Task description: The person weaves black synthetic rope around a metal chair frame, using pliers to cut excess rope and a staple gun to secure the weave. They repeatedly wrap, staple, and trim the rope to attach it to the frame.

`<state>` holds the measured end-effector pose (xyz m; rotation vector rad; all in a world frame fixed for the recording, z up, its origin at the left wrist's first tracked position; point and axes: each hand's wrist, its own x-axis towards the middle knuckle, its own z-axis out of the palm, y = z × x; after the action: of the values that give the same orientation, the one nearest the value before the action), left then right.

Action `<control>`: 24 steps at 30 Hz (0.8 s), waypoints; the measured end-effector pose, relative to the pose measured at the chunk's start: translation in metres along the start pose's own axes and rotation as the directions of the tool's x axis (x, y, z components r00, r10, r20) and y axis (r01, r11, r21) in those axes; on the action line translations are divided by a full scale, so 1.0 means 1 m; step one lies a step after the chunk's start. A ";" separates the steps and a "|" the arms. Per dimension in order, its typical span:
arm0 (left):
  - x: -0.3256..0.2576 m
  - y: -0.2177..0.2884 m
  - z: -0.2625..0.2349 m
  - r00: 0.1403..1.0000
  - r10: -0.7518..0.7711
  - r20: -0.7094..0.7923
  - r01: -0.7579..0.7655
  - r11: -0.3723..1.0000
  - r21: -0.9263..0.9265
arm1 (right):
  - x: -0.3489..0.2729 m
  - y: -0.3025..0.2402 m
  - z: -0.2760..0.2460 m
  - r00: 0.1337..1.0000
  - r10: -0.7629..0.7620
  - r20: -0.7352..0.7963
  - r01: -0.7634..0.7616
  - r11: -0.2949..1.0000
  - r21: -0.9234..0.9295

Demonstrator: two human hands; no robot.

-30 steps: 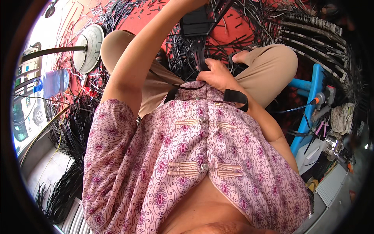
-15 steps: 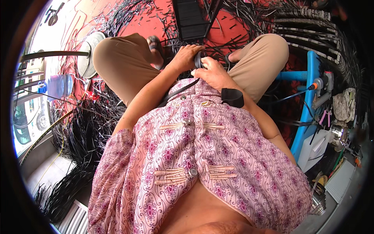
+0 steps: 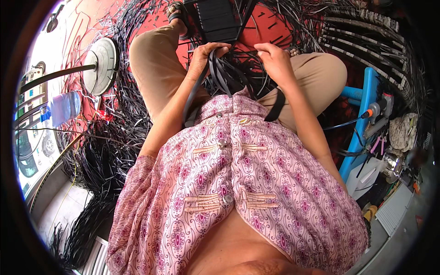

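Observation:
My left hand (image 3: 208, 57) is closed around a looped bundle of flat black strips (image 3: 221, 75), which hangs down over my lap. Beyond the bundle, my right hand (image 3: 276, 64) is raised apart from the left, its fingertips drawn together; whether they pinch a thin strip cannot be made out. A wide black band (image 3: 276, 105) lies by my right forearm, over my thigh. Ahead of both hands stands a black frame with strips across it (image 3: 215, 23), between my feet.
Loose black strips cover much of the red floor (image 3: 263, 25). At the left are a round grey base with a pole (image 3: 100, 66) and a water jug (image 3: 65, 109). On the right stand a blue stool (image 3: 362, 133), a tool with a hose (image 3: 378, 107) and stacked banded strips (image 3: 366, 48).
My hands, close together before, have moved apart, the right one forward and to the right. The strips now hang in open loops from my left hand. My left leg has stretched forward.

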<state>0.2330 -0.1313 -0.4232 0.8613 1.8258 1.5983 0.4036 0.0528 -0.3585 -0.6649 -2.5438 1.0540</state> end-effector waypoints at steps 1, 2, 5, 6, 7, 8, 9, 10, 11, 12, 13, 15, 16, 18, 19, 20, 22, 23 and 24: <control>0.007 0.000 -0.001 1.000 0.022 0.009 -0.022 0.999 0.031 | 0.014 0.004 0.018 0.998 0.054 0.043 -0.056 0.998 0.042; 0.010 0.003 -0.001 0.997 0.076 0.013 -0.076 0.997 0.029 | 0.027 0.009 0.036 0.999 0.001 0.053 -0.003 0.999 0.032; 0.023 0.013 -0.010 0.992 0.036 0.124 -0.053 0.989 0.135 | 0.048 0.028 0.081 0.976 -0.177 0.129 0.162 0.979 0.121; 0.026 0.020 -0.009 0.988 0.121 0.100 -0.136 0.978 0.156 | 0.054 0.036 0.089 0.957 -0.228 0.180 0.207 0.970 0.129; 0.028 0.022 -0.015 0.993 -0.032 0.117 0.017 0.991 0.130 | 0.058 0.029 0.090 0.958 -0.146 0.245 0.140 0.989 0.043; 0.034 0.023 -0.019 0.986 -0.096 0.134 0.088 0.994 0.067 | 0.059 0.025 0.087 0.968 -0.097 0.232 0.091 0.995 0.037; 0.042 0.025 -0.022 0.975 -0.158 0.158 0.159 0.987 0.006 | 0.059 0.023 0.080 0.976 -0.045 0.215 0.039 0.999 0.032; 0.051 0.036 -0.025 0.976 -0.135 0.171 0.140 0.990 -0.021 | 0.060 0.020 0.072 0.985 0.055 0.162 -0.070 0.993 0.091; 0.060 0.034 -0.025 0.980 -0.128 0.152 0.146 0.983 -0.112 | 0.060 0.020 0.063 0.981 0.158 0.116 -0.174 0.973 0.153; 0.074 0.031 -0.025 0.983 -0.124 0.137 0.150 0.968 -0.201 | 0.060 0.026 0.054 0.962 0.265 0.073 -0.274 0.936 0.219; 0.089 0.028 -0.024 0.985 -0.116 0.126 0.149 0.945 -0.291 | 0.059 0.050 0.048 0.966 0.256 0.035 -0.247 0.876 0.414; 0.108 0.011 -0.014 0.979 -0.187 0.077 0.202 0.886 -0.418 | 0.058 0.018 0.005 0.962 0.270 -0.029 -0.207 0.798 0.566; 0.132 -0.037 -0.013 0.998 -0.002 -0.060 -0.008 0.985 -0.173 | 0.056 -0.001 -0.012 0.947 0.316 -0.055 -0.213 0.747 0.629; 0.160 -0.038 0.008 0.993 -0.056 -0.106 0.001 0.888 -0.459 | 0.048 -0.013 -0.042 0.910 0.402 -0.099 -0.247 0.720 0.648; 0.173 -0.038 0.017 0.988 -0.082 -0.134 -0.012 0.812 -0.583 | 0.044 -0.014 -0.055 0.897 0.424 -0.123 -0.235 0.694 0.681; 0.196 -0.081 0.012 0.985 -0.006 -0.171 -0.119 0.695 -0.710 | 0.045 -0.021 -0.063 0.912 0.374 -0.171 -0.163 0.710 0.685; 0.231 -0.135 0.003 0.931 -0.142 -0.335 -0.088 0.806 -0.585 | 0.048 -0.027 -0.081 0.915 0.307 -0.264 -0.055 0.741 0.670; 0.246 -0.128 0.008 0.900 -0.211 -0.380 -0.027 0.845 -0.533 | 0.048 -0.026 -0.090 0.898 0.302 -0.320 -0.022 0.757 0.653; 0.260 -0.120 0.007 0.821 -0.436 -0.369 0.144 0.783 -0.605 | 0.051 -0.031 -0.097 0.878 0.320 -0.357 -0.010 0.756 0.654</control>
<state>0.0602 0.0638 -0.5426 -0.1285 1.5356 2.0889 0.3948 0.1168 -0.2645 -0.8236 -1.5914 1.5098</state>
